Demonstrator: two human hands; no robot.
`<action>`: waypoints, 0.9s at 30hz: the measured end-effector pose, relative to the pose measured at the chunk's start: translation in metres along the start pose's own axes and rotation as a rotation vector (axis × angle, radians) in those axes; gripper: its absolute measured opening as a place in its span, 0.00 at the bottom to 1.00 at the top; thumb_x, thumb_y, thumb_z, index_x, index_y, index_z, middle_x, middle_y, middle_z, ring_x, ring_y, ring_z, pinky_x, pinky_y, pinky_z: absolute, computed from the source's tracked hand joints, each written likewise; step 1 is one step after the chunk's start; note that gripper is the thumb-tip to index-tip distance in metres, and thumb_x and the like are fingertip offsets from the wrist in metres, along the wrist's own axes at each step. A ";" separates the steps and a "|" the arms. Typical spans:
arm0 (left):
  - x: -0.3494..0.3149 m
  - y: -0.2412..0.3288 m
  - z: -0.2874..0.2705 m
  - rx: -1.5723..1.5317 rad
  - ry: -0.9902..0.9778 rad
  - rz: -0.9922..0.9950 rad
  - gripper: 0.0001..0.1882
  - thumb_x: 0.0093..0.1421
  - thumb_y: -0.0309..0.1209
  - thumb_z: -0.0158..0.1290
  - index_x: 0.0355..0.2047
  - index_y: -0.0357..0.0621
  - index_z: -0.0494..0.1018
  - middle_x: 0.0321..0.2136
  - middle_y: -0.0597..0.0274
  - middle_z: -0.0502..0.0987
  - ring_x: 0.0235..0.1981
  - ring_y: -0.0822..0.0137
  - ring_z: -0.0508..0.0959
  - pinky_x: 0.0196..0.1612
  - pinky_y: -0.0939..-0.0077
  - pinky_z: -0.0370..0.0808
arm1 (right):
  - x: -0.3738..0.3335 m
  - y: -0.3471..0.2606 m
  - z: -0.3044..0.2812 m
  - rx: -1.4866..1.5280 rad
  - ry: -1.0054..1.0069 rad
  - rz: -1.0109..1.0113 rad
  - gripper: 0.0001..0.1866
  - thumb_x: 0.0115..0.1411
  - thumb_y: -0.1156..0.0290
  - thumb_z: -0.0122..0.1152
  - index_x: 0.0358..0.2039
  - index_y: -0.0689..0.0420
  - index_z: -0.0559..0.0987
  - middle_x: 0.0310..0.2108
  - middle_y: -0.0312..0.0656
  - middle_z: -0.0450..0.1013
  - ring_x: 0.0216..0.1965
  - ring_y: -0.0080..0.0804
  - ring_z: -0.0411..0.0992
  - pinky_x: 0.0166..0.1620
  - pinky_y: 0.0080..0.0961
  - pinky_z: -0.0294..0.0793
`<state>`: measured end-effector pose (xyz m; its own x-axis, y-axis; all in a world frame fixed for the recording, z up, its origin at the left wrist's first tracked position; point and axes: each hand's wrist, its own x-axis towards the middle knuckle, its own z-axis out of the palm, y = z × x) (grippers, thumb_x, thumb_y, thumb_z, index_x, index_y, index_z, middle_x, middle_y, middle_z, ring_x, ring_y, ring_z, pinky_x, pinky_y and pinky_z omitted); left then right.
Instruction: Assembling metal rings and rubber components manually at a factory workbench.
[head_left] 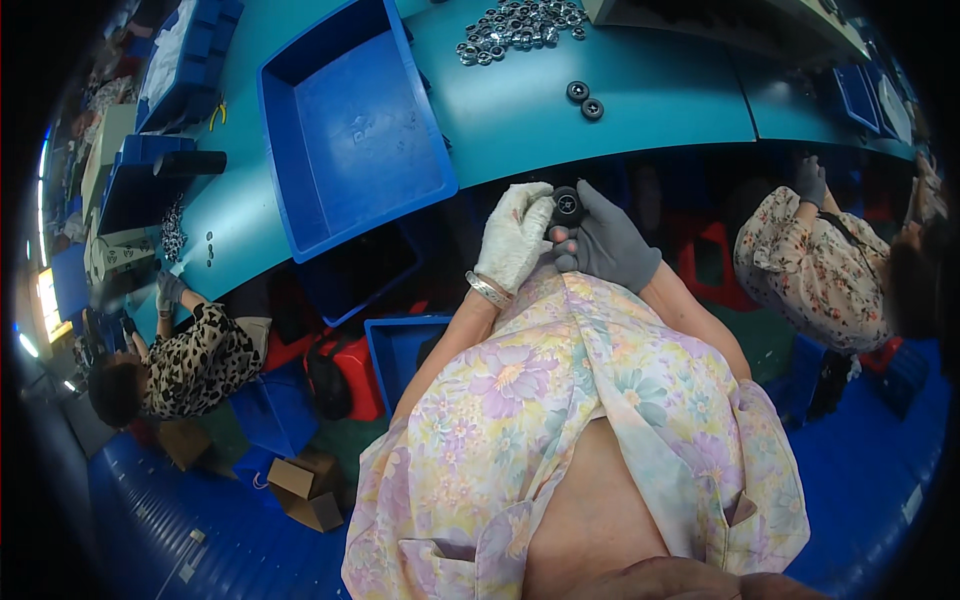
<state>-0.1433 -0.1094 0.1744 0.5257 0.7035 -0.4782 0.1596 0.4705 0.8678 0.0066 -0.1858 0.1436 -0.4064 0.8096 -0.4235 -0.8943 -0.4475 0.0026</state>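
A small black toy wheel (567,206) with a silver spoked hub is held between my two hands, just off the table's front edge. My left hand (514,238), in a white glove, is closed with its thumb and fingertips at the wheel's left side. From the right, my right hand (606,240), in a grey glove with some bare fingertips, grips the same wheel with the thumb along its edge. On the table beyond lie two similar wheels (592,108), touching each other. Farther back is a heap of shiny chrome hubs (520,30).
A large blue bin (440,165) stands on the teal table (660,95) to the left, overhanging its front edge. Co-workers sit at the left (205,345) and right (800,260). Yellow-handled pliers (218,115) lie past the bin. A cardboard box (305,490) is on the floor.
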 end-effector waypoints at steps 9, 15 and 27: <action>0.004 -0.006 -0.002 0.200 0.119 0.143 0.09 0.62 0.20 0.52 0.43 0.35 0.73 0.36 0.61 0.78 0.31 0.75 0.77 0.33 0.81 0.76 | 0.010 0.006 0.024 -0.629 0.330 -0.195 0.22 0.70 0.48 0.43 0.38 0.53 0.75 0.25 0.34 0.72 0.19 0.17 0.69 0.28 0.20 0.77; 0.035 -0.025 -0.018 0.373 0.222 0.512 0.08 0.61 0.22 0.52 0.41 0.37 0.74 0.33 0.59 0.77 0.31 0.72 0.77 0.31 0.77 0.76 | 0.030 0.008 0.042 -1.376 0.445 -0.769 0.10 0.65 0.67 0.54 0.38 0.61 0.73 0.24 0.40 0.72 0.24 0.20 0.71 0.27 0.23 0.71; 0.013 0.009 -0.012 0.290 0.271 0.311 0.11 0.60 0.21 0.54 0.44 0.37 0.74 0.39 0.55 0.75 0.41 0.64 0.78 0.45 0.72 0.75 | 0.036 0.011 0.060 -1.184 0.361 -0.659 0.07 0.65 0.71 0.50 0.35 0.62 0.73 0.24 0.36 0.70 0.20 0.17 0.67 0.23 0.17 0.69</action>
<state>-0.1453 -0.0896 0.1748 0.3554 0.9180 -0.1757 0.2761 0.0764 0.9581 -0.0292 -0.1389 0.1829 0.2525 0.9334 -0.2549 -0.1394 -0.2256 -0.9642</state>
